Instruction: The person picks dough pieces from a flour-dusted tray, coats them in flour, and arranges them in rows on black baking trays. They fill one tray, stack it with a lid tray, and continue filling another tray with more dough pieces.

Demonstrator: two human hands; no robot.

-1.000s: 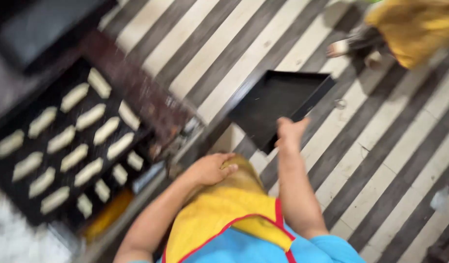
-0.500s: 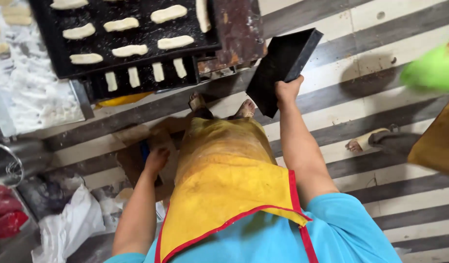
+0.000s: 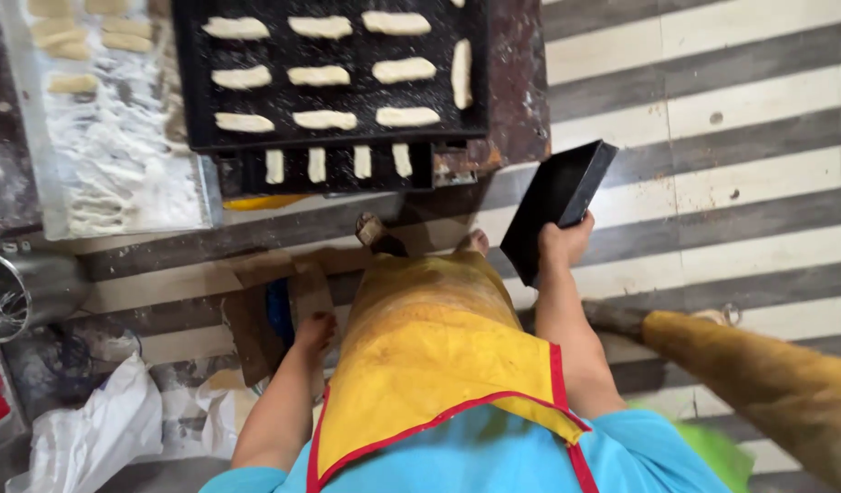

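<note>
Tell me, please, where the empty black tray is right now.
In the head view, the empty black tray hangs tilted in the right hand, over the striped floor, right of the yellow apron.

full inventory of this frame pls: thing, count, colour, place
black metal baking tray of dough pieces: 1, black, top centre
pale dough strips: 10 whole ones on the top tray, cream
second black tray underneath: 1, four dough ends showing
floured steel table: 1, grey-white, top left, more dough strips on it
empty black metal tray: 1, black, right of centre, tilted
brown cardboard piece: 1, brown, lower left
white plastic bags: a few, bottom left
striped tile floor: grey and cream
another person's mustard-clad leg: 1, right edge
yellow apron: 1, red-trimmed
left hand: on the cardboard
right hand: gripping the empty tray
</note>
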